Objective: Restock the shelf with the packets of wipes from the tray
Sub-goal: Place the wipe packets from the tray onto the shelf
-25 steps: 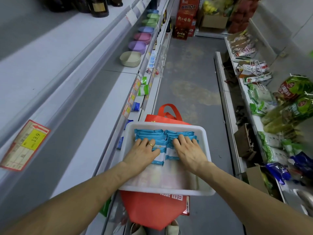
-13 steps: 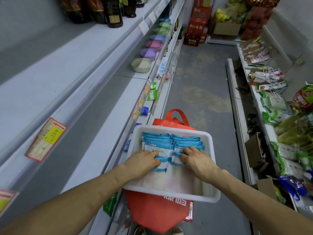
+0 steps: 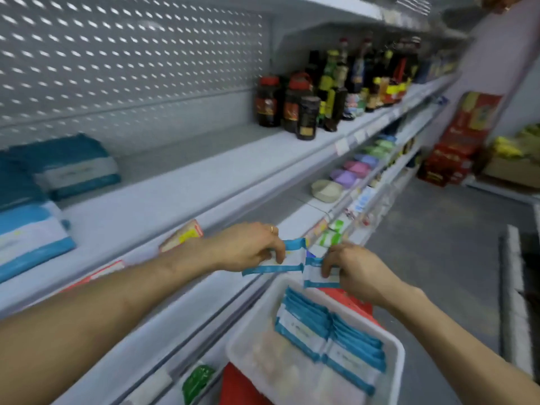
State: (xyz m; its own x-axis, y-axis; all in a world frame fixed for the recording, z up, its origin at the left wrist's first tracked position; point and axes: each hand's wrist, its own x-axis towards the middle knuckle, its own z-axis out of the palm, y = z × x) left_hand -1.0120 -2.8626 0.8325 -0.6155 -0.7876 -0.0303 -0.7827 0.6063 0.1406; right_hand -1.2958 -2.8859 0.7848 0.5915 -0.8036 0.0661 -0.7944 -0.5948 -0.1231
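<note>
Small shop aisle, long white shelf (image 3: pixel 175 197) on the left with big blue wipes packs (image 3: pixel 73 168) lying at its near end. The left hand (image 3: pixel 248 247) pinches one packet (image 3: pixel 292 258) and the right hand (image 3: pixel 356 267) pinches a second packet (image 3: pixel 314 273), both just above the tray (image 3: pixel 236 350), where the spare packets (image 3: pixel 304 325) sit in rows. Best bet: swing both left and lay them flat beside the stocked packs, labels out.

A small grocery shop aisle: long white shelves (image 3: pixel 181 182) with price tags (image 3: pixel 182 236), dark sauce bottles (image 3: pixel 306 112), stacked pastel bowls (image 3: pixel 347 176), and red cartons (image 3: pixel 455 147) on the floor.
</note>
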